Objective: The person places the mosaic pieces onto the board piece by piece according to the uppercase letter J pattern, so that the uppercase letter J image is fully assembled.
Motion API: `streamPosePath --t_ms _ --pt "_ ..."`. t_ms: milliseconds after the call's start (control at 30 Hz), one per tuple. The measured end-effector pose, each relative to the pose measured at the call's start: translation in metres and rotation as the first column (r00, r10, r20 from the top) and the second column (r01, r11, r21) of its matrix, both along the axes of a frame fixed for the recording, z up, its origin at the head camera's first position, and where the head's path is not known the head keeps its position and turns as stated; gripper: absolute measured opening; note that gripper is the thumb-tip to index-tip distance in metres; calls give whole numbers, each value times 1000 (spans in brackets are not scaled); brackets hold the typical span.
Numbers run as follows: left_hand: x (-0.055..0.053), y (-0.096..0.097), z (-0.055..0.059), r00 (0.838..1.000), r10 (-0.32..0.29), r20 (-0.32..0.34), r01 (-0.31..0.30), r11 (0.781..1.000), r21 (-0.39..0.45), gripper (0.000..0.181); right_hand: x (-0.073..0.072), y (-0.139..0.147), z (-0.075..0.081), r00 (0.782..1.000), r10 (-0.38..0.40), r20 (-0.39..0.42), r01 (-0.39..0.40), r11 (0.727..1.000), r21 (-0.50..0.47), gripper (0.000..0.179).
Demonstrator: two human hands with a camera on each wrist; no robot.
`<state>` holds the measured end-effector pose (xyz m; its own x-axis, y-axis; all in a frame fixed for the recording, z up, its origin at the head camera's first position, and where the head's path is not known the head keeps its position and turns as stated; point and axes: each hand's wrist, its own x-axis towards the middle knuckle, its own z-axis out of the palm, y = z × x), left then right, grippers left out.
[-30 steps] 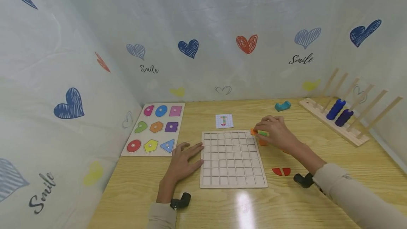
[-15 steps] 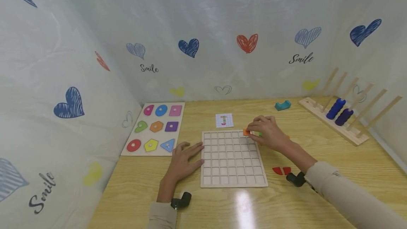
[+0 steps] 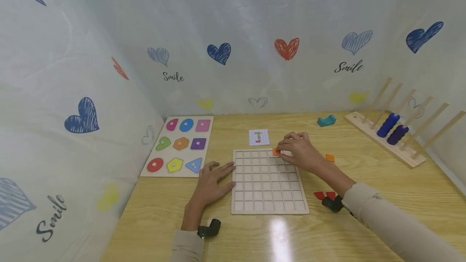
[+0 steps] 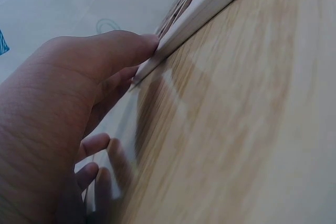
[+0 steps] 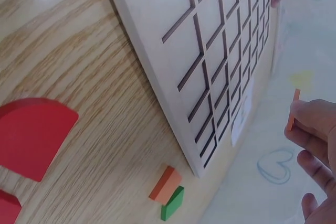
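My right hand (image 3: pixel 300 153) pinches a thin orange square tile (image 3: pixel 276 151) between thumb and fingers, over the far edge of the wooden grid board (image 3: pixel 256 205). The right wrist view shows this orange tile (image 5: pixel 293 109) edge-on, held above the board. My left hand (image 3: pixel 211 185) lies at the board's left side with fingers extended. In the left wrist view its thumb (image 4: pixel 142 45) touches the board's side edge. Beyond the board lies a small gridded card (image 3: pixel 259 137) with a coloured J-like figure.
Red quarter-round pieces (image 3: pixel 319 195) and an orange tile (image 3: pixel 329 158) lie right of the board. Another orange piece (image 5: pixel 165 184) and a green one (image 5: pixel 172 203) are near its corner. A shape puzzle (image 3: pixel 145 173) stands left, a peg rack (image 3: pixel 407 157) and teal block (image 3: pixel 326 121) right.
My right hand has carried the orange tile leftward from the board's far right corner along its far edge. The left hand has stayed at the board's left side.
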<state>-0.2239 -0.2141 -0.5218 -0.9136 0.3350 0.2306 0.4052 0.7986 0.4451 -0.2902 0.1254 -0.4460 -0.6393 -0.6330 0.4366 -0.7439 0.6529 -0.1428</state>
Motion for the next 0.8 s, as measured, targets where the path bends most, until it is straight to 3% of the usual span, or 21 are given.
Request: streamPosePath --t_ms 800 --pt "-3 0 -1 1000 6 14 -6 1000 -5 54 -5 -25 -10 999 43 8 -43 999 -23 18"
